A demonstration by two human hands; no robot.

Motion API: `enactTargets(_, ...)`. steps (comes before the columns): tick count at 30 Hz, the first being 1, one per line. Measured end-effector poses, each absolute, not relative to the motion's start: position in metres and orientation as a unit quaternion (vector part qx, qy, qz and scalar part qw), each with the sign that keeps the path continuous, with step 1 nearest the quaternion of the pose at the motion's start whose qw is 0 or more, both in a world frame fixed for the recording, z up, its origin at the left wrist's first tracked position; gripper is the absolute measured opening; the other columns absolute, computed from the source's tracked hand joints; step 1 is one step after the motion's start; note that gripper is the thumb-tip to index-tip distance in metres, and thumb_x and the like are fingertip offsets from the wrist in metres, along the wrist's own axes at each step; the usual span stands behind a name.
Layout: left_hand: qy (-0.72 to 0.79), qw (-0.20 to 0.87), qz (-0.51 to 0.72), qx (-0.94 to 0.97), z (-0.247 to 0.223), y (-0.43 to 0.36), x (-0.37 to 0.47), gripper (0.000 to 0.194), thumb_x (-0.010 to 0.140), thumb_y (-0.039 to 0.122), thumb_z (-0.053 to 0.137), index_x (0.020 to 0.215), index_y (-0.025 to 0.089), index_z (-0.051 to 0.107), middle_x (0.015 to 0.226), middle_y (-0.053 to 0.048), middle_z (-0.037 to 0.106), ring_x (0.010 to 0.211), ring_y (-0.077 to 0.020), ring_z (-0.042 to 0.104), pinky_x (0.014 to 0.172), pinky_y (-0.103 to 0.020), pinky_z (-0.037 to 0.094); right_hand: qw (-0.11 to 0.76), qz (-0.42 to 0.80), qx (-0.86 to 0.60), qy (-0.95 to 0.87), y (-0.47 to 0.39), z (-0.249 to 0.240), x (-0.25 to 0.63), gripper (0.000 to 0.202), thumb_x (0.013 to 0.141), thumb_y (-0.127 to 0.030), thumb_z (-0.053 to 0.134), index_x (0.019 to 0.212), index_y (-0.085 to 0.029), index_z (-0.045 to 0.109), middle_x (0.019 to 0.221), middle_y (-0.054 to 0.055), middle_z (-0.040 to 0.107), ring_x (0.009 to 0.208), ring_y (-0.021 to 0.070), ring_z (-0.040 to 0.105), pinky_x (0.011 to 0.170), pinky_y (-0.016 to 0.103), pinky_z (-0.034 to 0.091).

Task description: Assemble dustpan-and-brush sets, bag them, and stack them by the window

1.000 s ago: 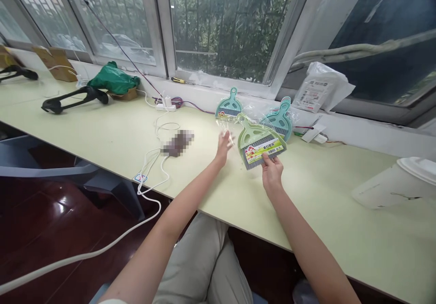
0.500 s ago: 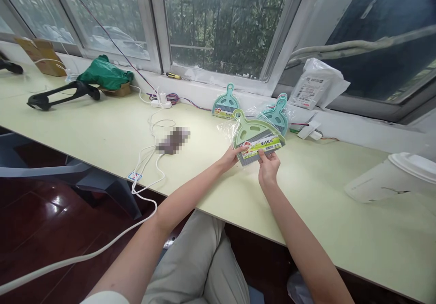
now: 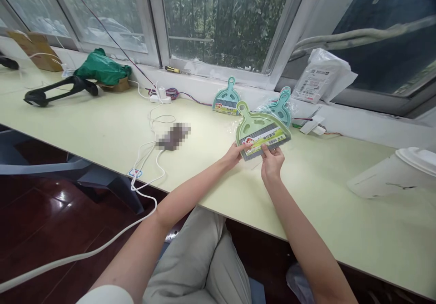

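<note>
A green dustpan-and-brush set [image 3: 261, 131] in clear plastic is held up over the table, its round handle hole pointing up and to the left. My left hand [image 3: 235, 154] grips its lower left corner, with the thumb across the printed label. On the bottom edge, my right hand [image 3: 272, 161] pinches the brush bristles and label. Behind it, a turquoise dustpan set [image 3: 227, 98] leans against the wall below the window. Several more turquoise dustpan sets [image 3: 282, 106] are bunched to the right, partly hidden by the green one.
A white paper cup [image 3: 384, 176] lies tilted at the right. White cables [image 3: 146, 190] run over the table's front edge beside a blurred item [image 3: 173, 137]. A power strip [image 3: 160, 98], green bag [image 3: 102, 67] and black frame [image 3: 61, 92] sit farther left. A wrapped package [image 3: 315, 79] rests on the sill.
The green dustpan set has turned slightly so its label faces me more squarely, with less glare. Both hands keep their hold. The view has shifted slightly.
</note>
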State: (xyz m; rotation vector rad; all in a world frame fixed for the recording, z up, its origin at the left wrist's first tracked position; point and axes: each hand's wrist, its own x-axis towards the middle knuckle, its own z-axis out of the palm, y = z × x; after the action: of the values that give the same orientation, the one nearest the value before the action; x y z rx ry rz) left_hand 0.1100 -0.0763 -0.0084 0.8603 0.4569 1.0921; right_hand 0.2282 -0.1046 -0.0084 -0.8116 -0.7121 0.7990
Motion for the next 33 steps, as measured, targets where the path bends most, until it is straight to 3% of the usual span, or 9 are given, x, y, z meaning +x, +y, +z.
enactTargets(4, 0.179, 0.780, 0.423, 0.425, -0.010, -0.081, 0.111, 0.048, 0.067, 0.027, 0.077, 0.110, 0.016, 0.062, 0.119, -0.011, 0.064, 0.101, -0.0214, 0.062, 0.093, -0.041, 0.047, 0.787, 0.361, -0.376, -0.331, -0.104, -0.008, 0.232, 0.047, 0.060, -0.028, 0.080, 0.102, -0.015, 0.062, 0.107, 0.009, 0.069, 0.100, 0.0209, 0.065, 0.096, 0.040, 0.050)
enactTargets(10, 0.229, 0.714, 0.493, 0.441, -0.017, -0.071, 0.116, 0.046, 0.067, 0.025, 0.072, 0.110, 0.016, 0.056, 0.116, -0.009, 0.064, 0.104, -0.0210, 0.060, 0.093, -0.038, 0.046, 0.768, 0.386, -0.383, -0.338, -0.099, -0.007, 0.238, 0.040, 0.062, -0.028, 0.079, 0.097, -0.017, 0.061, 0.102, 0.006, 0.070, 0.097, 0.0183, 0.066, 0.093, 0.036, 0.052)
enactTargets(16, 0.324, 0.676, 0.511, 0.420, -0.017, -0.055, 0.102, 0.053, 0.067, 0.019, 0.064, 0.118, 0.017, 0.050, 0.109, -0.007, 0.066, 0.086, -0.0197, 0.065, 0.078, -0.038, 0.055, 0.562, 0.447, -0.530, -0.451, -0.091, -0.005, 0.275, 0.033, 0.076, -0.045, 0.067, 0.087, -0.014, 0.063, 0.083, 0.011, 0.070, 0.081, 0.0225, 0.068, 0.078, 0.040, 0.057)
enactTargets(19, 0.312, 0.713, 0.498, 0.383, -0.013, -0.047, 0.088, 0.053, 0.068, 0.016, 0.059, 0.120, 0.014, 0.049, 0.104, -0.009, 0.068, 0.081, -0.0198, 0.066, 0.072, -0.037, 0.058, 0.477, 0.227, -0.603, -0.598, -0.095, -0.001, 0.292, 0.031, 0.080, -0.040, 0.060, 0.101, -0.017, 0.065, 0.101, 0.012, 0.068, 0.096, 0.0265, 0.064, 0.082, 0.046, 0.054)
enactTargets(23, 0.326, 0.740, 0.473, 0.350, -0.013, -0.039, 0.069, 0.045, 0.073, 0.019, 0.056, 0.117, 0.011, 0.053, 0.099, -0.011, 0.069, 0.085, -0.0205, 0.067, 0.072, -0.034, 0.058, 0.352, -0.084, -0.573, -0.735, -0.102, 0.000, 0.292, 0.044, 0.075, -0.024, 0.063, 0.119, -0.027, 0.059, 0.140, 0.007, 0.046, 0.133, 0.0309, 0.034, 0.102, 0.053, 0.035)
enactTargets(25, 0.326, 0.746, 0.466, 0.345, -0.014, -0.037, 0.063, 0.042, 0.074, 0.018, 0.055, 0.116, 0.011, 0.055, 0.099, -0.011, 0.069, 0.087, -0.0207, 0.067, 0.074, -0.034, 0.058, 0.357, -0.139, -0.564, -0.732, -0.102, -0.003, 0.289, 0.037, 0.078, -0.023, 0.061, 0.114, -0.028, 0.061, 0.141, 0.006, 0.045, 0.135, 0.0301, 0.031, 0.104, 0.052, 0.029)
enactTargets(28, 0.317, 0.770, 0.426, 0.355, -0.017, -0.034, 0.057, 0.040, 0.074, 0.015, 0.054, 0.114, 0.009, 0.056, 0.100, -0.013, 0.070, 0.088, -0.0214, 0.067, 0.075, -0.036, 0.059, 0.430, -0.139, -0.550, -0.702, -0.097, -0.010, 0.288, 0.014, 0.084, -0.027, 0.057, 0.093, -0.027, 0.067, 0.122, 0.005, 0.060, 0.124, 0.0269, 0.046, 0.102, 0.049, 0.031)
enactTargets(33, 0.301, 0.811, 0.335, 0.373, -0.020, -0.025, 0.055, 0.036, 0.074, 0.012, 0.055, 0.110, 0.006, 0.057, 0.100, -0.016, 0.069, 0.088, -0.0228, 0.067, 0.076, -0.040, 0.059, 0.498, -0.056, -0.539, -0.677, -0.086, -0.023, 0.294, 0.018, 0.087, -0.035, 0.054, 0.083, -0.023, 0.067, 0.096, 0.005, 0.069, 0.101, 0.0236, 0.060, 0.097, 0.046, 0.037)
